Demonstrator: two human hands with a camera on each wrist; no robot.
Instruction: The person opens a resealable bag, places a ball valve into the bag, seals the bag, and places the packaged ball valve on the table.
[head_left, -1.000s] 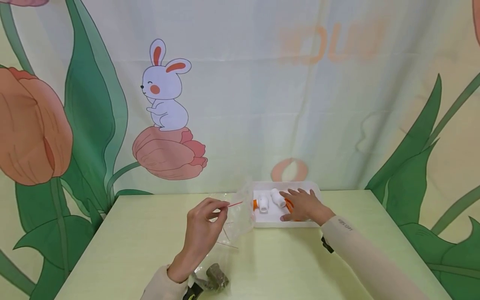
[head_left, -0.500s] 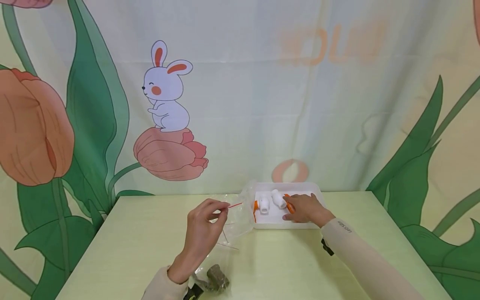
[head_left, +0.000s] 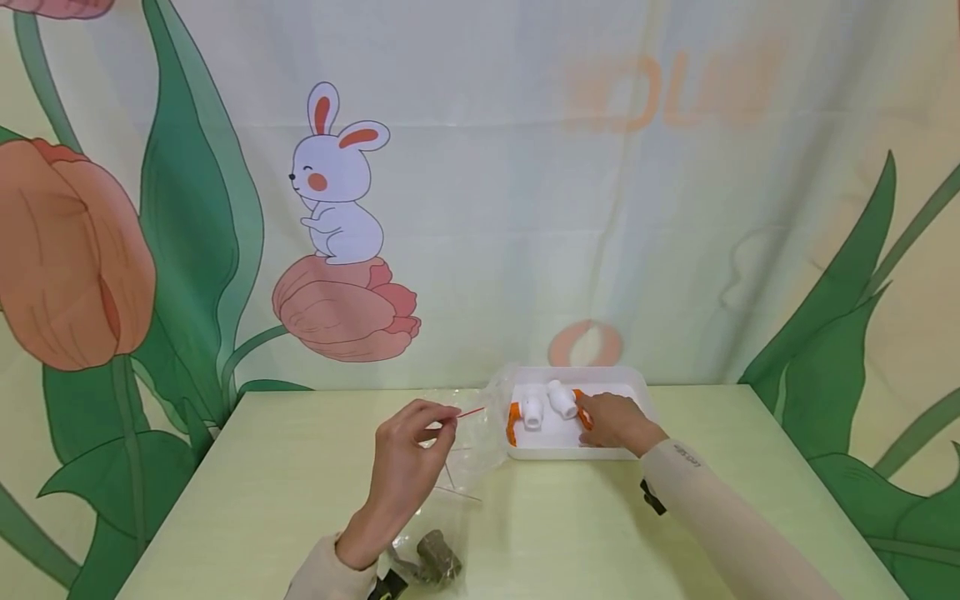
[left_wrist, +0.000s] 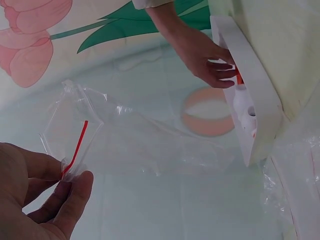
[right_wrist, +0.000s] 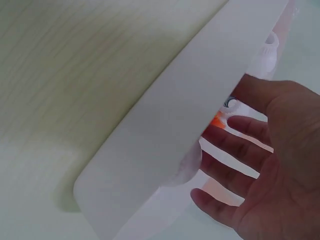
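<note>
Along a pale green table (head_left: 547, 533) before a tulip-printed curtain (head_left: 487, 208), the left hand (head_left: 405, 457) pinches a clear bag (head_left: 487, 435); the right hand (head_left: 617, 422) meets an orange handle (head_left: 584, 415) inside a white tray (head_left: 551, 453), grip unclear.

We see a clear, thin plastic bag (left_wrist: 70, 135) pinched near one end of its red strip (left_wrist: 80, 142) in the left grip (head_left: 408, 454), its crinkled film spreading toward the tray (head_left: 570, 453). In that white tray we find a short white tubular fitting (head_left: 562, 399), lying slanted, its round open end turned toward us. Its orange handle (head_left: 580, 400) is on the right side, at the fingers of the right grip (head_left: 617, 419); we cannot tell whether they close round it.
</note>
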